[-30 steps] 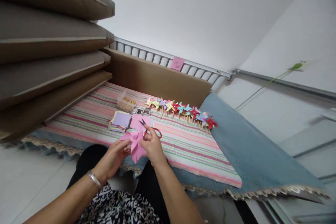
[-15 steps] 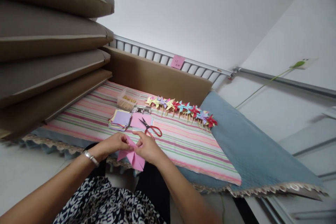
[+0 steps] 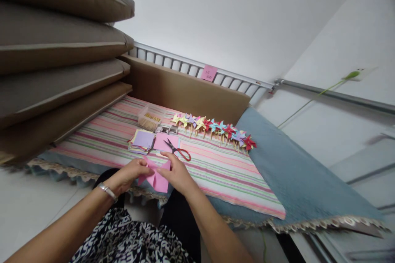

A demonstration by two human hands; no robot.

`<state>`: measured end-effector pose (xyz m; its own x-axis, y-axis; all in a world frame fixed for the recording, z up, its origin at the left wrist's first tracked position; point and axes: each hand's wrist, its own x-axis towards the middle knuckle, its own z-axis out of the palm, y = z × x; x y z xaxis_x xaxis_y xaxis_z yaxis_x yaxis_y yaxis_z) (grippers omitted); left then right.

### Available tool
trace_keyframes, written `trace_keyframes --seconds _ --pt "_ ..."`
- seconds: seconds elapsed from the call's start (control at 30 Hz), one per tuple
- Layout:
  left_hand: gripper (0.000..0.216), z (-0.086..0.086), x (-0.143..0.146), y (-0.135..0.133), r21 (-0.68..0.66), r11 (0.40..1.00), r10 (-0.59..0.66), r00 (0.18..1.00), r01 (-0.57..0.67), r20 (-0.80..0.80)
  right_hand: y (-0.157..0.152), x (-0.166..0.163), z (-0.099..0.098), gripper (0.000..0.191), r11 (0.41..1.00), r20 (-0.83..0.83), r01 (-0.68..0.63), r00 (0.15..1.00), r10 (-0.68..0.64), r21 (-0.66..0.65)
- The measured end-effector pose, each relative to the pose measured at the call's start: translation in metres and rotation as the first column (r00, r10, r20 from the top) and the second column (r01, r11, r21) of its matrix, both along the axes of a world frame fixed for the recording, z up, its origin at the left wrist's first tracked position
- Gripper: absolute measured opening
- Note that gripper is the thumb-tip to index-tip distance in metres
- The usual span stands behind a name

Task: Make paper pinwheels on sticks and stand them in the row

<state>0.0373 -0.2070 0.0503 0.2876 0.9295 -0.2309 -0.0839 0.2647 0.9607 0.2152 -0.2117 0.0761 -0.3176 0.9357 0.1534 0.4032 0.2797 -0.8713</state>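
While you hold the pink paper (image 3: 157, 180) in both hands, it sits just over the near edge of the striped cloth (image 3: 222, 172), above your lap, partly folded, with its flaps pointing outward.

Left hand (image 3: 132, 172): fingers closed on the paper's left side, thumb on top. A silver bracelet (image 3: 108, 191) is on the wrist.

Right hand (image 3: 176, 172): fingers pinched on the paper's upper right part.

Items about your hands:
- Scissors (image 3: 178, 150), red handles, lying on a flat pink sheet (image 3: 163, 140) just beyond your right hand; not touched.
- Stack of coloured squares (image 3: 142, 140), purple on top, just left of the pink sheet.
- Clear plastic box (image 3: 149, 119) holding wooden sticks, behind the stack.
- Small metal objects (image 3: 166, 129) between the box and the pinwheels; too small to identify.
- Row of pinwheels (image 3: 216, 128) on sticks, in yellow, purple, blue and red, running rightward along the far side of the cloth.
- Blue quilt (image 3: 284, 172) under the cloth, showing at the right.
- Brown cardboard panel (image 3: 185, 90) standing behind the cloth.
- White rail (image 3: 173, 62) above the panel, bearing a pink note (image 3: 209, 73).
- Brown cushions (image 3: 61, 49), stacked at the left.
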Motion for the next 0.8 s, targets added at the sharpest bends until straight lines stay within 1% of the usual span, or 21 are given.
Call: trace_keyframes --seconds 0.1,0.17,0.23,0.3,0.37,0.4,0.5,0.53,0.57,0.6,0.63,0.7,0.77,0.8 --pt "0.015 0.001 -0.006 -0.002 -0.045 0.998 0.041 0.998 -0.039 0.043 -0.009 0.009 -0.014 0.043 0.999 -0.199 0.008 0.980 -0.018 -0.051" --pt "0.018 0.001 -0.009 -0.003 -0.070 0.996 0.061 0.996 -0.057 0.061 -0.016 0.014 -0.025 0.042 0.998 -0.265 0.032 0.963 -0.042 -0.045" --pt "0.021 0.001 -0.009 -0.004 -0.087 0.994 0.071 0.994 -0.064 0.081 -0.023 0.019 -0.032 0.041 0.999 -0.254 0.051 0.966 -0.046 0.013" --pt "0.021 0.000 -0.008 -0.004 -0.102 0.992 0.079 0.991 -0.069 0.103 -0.027 0.021 -0.035 0.039 0.996 -0.215 0.044 0.976 -0.026 0.082" --pt "0.021 0.000 -0.006 -0.003 -0.113 0.991 0.087 0.989 -0.073 0.123 -0.028 0.021 -0.037 0.039 0.994 -0.231 0.048 0.973 -0.025 0.093" --pt "0.021 0.000 -0.004 -0.003 -0.115 0.991 0.090 0.987 -0.075 0.131 -0.027 0.020 -0.038 0.039 0.996 -0.270 0.064 0.962 -0.044 0.064" --pt "0.021 0.001 -0.001 -0.003 -0.112 0.990 0.100 0.983 -0.083 0.155 -0.023 0.014 -0.041 0.036 0.986 -0.402 0.134 0.901 -0.163 -0.101" --pt "0.020 0.001 0.000 -0.003 -0.110 0.990 0.109 0.980 -0.092 0.167 -0.022 0.013 -0.041 0.035 0.978 -0.419 0.158 0.885 -0.203 -0.138" --pt "0.019 0.001 0.000 -0.003 -0.108 0.988 0.124 0.976 -0.106 0.180 -0.022 0.011 -0.041 0.034 0.970 -0.418 0.193 0.877 -0.238 -0.147" --pt "0.018 0.000 0.001 -0.002 -0.108 0.986 0.146 0.970 -0.126 0.196 -0.024 0.010 -0.039 0.033 0.963 -0.403 0.239 0.875 -0.269 -0.124" --pt "0.018 0.000 0.001 -0.002 -0.111 0.982 0.174 0.961 -0.153 0.213 -0.026 0.009 -0.037 0.031 0.955 -0.379 0.287 0.878 -0.292 -0.070" --pt "0.016 -0.001 0.002 0.000 -0.127 0.968 0.241 0.938 -0.215 0.251 -0.034 0.007 -0.029 0.025 0.926 -0.317 0.367 0.892 -0.322 0.090" --pt "0.016 -0.003 0.005 0.001 -0.154 0.950 0.306 0.906 -0.271 0.293 -0.042 0.004 -0.023 0.018 0.898 -0.264 0.382 0.909 -0.323 0.216" --pt "0.016 -0.003 0.007 0.002 -0.169 0.942 0.332 0.889 -0.291 0.315 -0.046 0.001 -0.022 0.016 0.898 -0.248 0.368 0.918 -0.309 0.242"
